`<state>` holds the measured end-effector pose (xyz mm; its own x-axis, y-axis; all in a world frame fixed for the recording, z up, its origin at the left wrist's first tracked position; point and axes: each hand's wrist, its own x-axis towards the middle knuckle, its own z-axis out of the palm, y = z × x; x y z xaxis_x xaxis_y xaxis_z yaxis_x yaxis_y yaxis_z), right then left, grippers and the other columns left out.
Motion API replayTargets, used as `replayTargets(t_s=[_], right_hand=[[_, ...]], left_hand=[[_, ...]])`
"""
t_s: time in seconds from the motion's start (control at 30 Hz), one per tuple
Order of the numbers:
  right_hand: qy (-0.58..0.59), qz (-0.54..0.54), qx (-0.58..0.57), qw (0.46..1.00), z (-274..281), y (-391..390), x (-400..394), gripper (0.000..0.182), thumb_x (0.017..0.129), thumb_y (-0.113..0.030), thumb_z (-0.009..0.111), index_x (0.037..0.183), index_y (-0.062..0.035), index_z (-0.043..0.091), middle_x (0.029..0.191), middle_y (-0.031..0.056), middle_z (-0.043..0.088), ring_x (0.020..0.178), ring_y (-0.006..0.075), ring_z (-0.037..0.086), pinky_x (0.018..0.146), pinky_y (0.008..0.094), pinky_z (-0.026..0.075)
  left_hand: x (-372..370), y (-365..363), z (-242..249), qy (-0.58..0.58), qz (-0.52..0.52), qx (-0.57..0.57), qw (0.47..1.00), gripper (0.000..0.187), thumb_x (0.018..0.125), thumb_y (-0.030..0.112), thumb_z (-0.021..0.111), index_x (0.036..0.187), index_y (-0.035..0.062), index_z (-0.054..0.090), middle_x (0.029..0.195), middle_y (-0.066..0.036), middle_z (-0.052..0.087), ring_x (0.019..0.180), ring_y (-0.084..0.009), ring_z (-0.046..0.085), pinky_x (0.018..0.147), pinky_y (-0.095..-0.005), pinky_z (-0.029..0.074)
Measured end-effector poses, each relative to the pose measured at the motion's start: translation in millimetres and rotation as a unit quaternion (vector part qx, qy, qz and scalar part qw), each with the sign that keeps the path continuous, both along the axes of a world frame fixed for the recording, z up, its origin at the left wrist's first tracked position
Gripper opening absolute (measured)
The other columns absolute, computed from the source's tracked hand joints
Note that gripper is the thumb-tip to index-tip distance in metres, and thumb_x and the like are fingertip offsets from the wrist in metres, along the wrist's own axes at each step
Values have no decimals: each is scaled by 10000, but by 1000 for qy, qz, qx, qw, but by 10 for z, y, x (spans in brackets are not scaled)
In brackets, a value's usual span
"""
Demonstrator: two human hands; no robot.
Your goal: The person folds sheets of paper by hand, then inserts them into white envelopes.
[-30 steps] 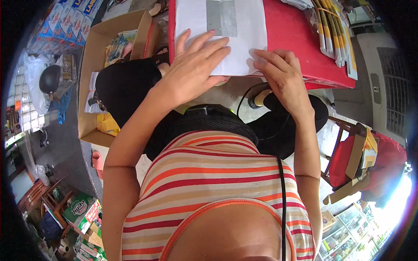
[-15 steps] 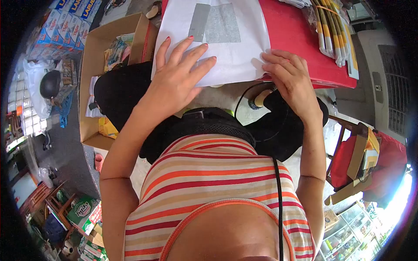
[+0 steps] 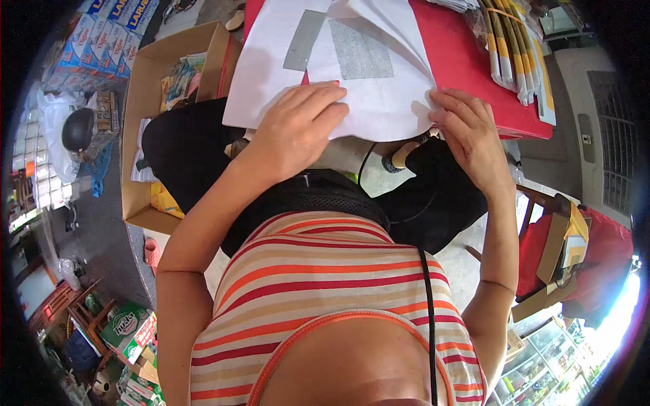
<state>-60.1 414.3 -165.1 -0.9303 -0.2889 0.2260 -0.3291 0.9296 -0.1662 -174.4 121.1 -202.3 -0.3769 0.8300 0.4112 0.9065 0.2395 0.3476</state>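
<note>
White paper point(image 3: 382, 108) lies on the red table point(image 3: 477, 78), its near edge hanging over toward the lap; a grey strip point(image 3: 302, 40) sits on its left part and a wider grey patch point(image 3: 362, 53) on its right part, with a loose flap curling over that patch; the left hand point(image 3: 294, 128) rests on the near edge with its fingers bent and close together, though whether they pinch anything I cannot tell; the right hand point(image 3: 467, 128) has its fingertips gathered at the near right corner, the thumb's hold hidden; the step in hand looks like shifting and parting the layers, and the next move seems to call for a light, steady hold at that corner; compared with half a second ago, the strip and patch stand farther apart, the flap has lifted, and the left hand's fingers, then spread, are drawn in.
</note>
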Motion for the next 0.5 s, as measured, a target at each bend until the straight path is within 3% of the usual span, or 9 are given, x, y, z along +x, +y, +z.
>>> replayTargets(t_s=[0.17,0.23,0.27,0.33,0.5], right_hand=[[-27,6,-83,996,-65,180,-62,142,891,-94,668,1018,-34,648,1250,93,654,1181,298,572,984,427,430],[-36,3,-114,993,-120,222,-119,131,910,-112,663,1013,-31,647,1237,95,655,1168,303,573,987,425,425],[-36,4,-145,989,-146,235,-155,136,923,-129,659,1008,-24,646,1188,96,659,1124,305,576,977,421,422],[-33,4,-175,984,-169,248,-217,147,935,-147,655,1003,-17,645,1139,96,663,1080,307,578,968,416,419],[-55,-56,-281,957,-252,266,-341,211,953,-198,668,993,8,646,913,93,634,889,255,556,828,360,444]], left_hand=[[53,-13,28,-73,21,24,997,356,789,-30,684,1139,17,642,1240,-171,629,1168,-328,611,1011,-440,483],[135,-4,44,-179,96,70,977,235,883,19,664,1117,19,653,1213,-185,642,1158,-322,619,943,-425,515],[149,11,30,-177,95,68,977,235,883,19,664,1117,19,653,1213,-185,642,1158,-322,619,943,-425,515],[177,50,-11,-228,131,100,960,226,907,89,691,1123,31,655,1174,-178,654,1096,-313,631,823,-402,532],[191,92,-33,-96,211,114,966,234,907,146,722,1103,45,641,1033,-141,661,951,-298,619,842,-412,473]])
